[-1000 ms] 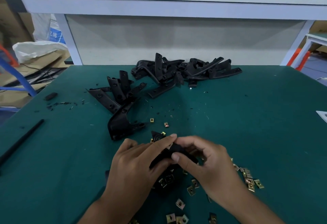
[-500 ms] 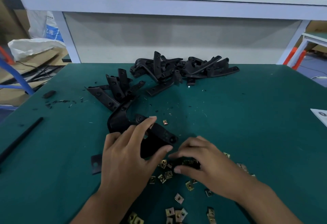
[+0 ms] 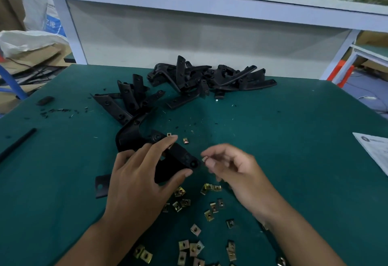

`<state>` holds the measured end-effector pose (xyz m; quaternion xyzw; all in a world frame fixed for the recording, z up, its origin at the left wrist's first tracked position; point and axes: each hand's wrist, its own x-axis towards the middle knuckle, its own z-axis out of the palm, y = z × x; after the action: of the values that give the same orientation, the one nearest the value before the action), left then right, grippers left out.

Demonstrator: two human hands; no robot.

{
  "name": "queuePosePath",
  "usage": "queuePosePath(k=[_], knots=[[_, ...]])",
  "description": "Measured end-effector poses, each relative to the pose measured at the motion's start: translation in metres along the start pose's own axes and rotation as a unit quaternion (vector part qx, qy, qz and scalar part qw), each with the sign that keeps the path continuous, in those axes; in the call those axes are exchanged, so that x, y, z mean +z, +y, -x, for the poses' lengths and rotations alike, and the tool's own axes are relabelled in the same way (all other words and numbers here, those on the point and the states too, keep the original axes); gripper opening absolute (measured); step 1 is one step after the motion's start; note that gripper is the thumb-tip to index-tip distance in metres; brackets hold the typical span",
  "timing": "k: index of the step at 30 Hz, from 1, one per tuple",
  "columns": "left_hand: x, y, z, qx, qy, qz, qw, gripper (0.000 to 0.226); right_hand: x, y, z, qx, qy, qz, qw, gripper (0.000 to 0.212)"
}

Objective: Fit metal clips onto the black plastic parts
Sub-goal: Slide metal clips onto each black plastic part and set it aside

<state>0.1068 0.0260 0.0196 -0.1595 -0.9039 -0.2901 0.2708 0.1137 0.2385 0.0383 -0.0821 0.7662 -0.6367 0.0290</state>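
You are holding a black plastic part (image 3: pixel 178 156) in your left hand (image 3: pixel 142 181), thumb under its near edge and fingers curled over its top, just above the green surface (image 3: pixel 294 139); its holed end is pointing toward your right hand (image 3: pixel 235 171); your right hand is pinching one metal clip (image 3: pixel 204 158) between thumb and forefinger, just beside that holed end but seemingly not yet on it; the fitting of this clip is therefore judged as about to begin, not finished; loose clips (image 3: pixel 195 249) are lying scattered on the surface near you, beneath and between your wrists, so supply is remaining plentiful; two stray clips (image 3: pixel 185 140) are lying just beyond your left fingertips; a small group of black parts (image 3: pixel 126 100) is lying to the left and a larger heap (image 3: pixel 210 79) is sitting at the far edge; whether either pile is already carrying clips is too small to tell; judging by the number of parts and unused clips, much of the work is probably still lying ahead; a white paper sheet (image 3: pixel 375 150) is lying at the right edge
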Motion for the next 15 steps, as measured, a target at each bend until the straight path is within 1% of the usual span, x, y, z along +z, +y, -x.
queuePosePath(k=[3, 5, 9, 12, 15], knots=[[0.0021, -0.0006, 0.0006, 0.006, -0.005, 0.003, 1.0, 0.061, -0.0004, -0.0039, -0.0004, 0.044, -0.004, -0.161, 0.986, 0.011], [0.0032, 0.0009, 0.0012, 0.006, -0.008, -0.001, 1.0, 0.062, -0.0024, -0.0043, -0.0009, 0.064, -0.001, -0.215, 0.974, 0.015], [0.0033, 0.0045, 0.001, 0.005, -0.009, 0.007, 1.0, 0.063, -0.0041, -0.0023, -0.0025, 0.067, 0.0, -0.227, 0.972, 0.023], [0.003, 0.0055, 0.0007, 0.006, -0.013, 0.014, 1.0, 0.061, -0.0027, -0.0008, -0.0035, 0.064, 0.011, -0.223, 0.973, 0.023], [0.0036, 0.0045, 0.0006, 0.003, -0.011, 0.022, 1.0, 0.059, -0.0005, -0.0004, -0.004, 0.053, 0.021, -0.196, 0.979, 0.021]])
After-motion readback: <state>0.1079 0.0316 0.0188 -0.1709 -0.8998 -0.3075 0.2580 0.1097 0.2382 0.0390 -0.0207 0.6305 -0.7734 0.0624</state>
